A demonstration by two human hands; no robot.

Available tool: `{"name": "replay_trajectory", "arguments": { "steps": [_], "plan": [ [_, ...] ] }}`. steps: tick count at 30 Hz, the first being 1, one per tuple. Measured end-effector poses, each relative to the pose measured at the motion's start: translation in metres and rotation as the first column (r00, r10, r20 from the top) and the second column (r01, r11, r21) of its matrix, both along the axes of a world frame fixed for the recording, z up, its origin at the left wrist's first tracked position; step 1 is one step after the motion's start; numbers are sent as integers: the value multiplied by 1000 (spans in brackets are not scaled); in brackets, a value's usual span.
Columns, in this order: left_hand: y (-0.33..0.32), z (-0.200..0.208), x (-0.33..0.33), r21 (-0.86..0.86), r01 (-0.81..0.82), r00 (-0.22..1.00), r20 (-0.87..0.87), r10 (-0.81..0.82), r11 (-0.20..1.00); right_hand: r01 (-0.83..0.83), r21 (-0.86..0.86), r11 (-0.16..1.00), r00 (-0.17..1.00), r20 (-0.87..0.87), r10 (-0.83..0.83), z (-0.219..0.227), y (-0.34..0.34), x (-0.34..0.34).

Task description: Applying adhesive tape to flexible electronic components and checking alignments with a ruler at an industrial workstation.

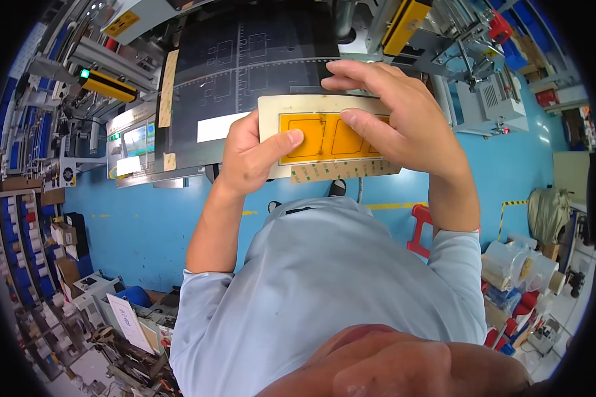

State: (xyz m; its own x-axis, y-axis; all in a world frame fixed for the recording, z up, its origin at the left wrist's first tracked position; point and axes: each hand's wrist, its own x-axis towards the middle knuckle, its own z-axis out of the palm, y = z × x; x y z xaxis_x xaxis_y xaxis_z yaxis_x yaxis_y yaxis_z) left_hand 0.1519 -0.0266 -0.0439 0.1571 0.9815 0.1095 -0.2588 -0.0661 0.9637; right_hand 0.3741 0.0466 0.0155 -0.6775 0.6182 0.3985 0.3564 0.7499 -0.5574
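Observation:
A cream-coloured flat board carries an orange film sheet marked with thin dark rectangular outlines. My left hand is closed on the board's left end, its thumb lying on the film. Over the right part of the board is my right hand, its thumb against the film and its fingers stretched out past the far edge. A strip of printed tan backing tape shows along the board's near edge. Under my right fingers, a narrow clear strip is partly hidden.
A dark machine bed with ruler lines lies just beyond the board. On it are a white sheet and tape strips. Yellow-and-black sensor bars stand at both sides. A red stool is on the blue floor.

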Motion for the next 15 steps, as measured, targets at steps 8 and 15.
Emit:
{"name": "replay_trajectory", "arguments": {
  "steps": [8, 15],
  "plan": [
    [-6, 0, -17, 4, -61, 998, 13, 61, 998, -10, 182, 983, 999, 35, 4, 1, -20, -20],
    [-3, 0, -13, -15, -205, 974, 89, 206, 979, -9, 476, 879, 971, 214, -106, -22, -47, -31]
  ]
}}
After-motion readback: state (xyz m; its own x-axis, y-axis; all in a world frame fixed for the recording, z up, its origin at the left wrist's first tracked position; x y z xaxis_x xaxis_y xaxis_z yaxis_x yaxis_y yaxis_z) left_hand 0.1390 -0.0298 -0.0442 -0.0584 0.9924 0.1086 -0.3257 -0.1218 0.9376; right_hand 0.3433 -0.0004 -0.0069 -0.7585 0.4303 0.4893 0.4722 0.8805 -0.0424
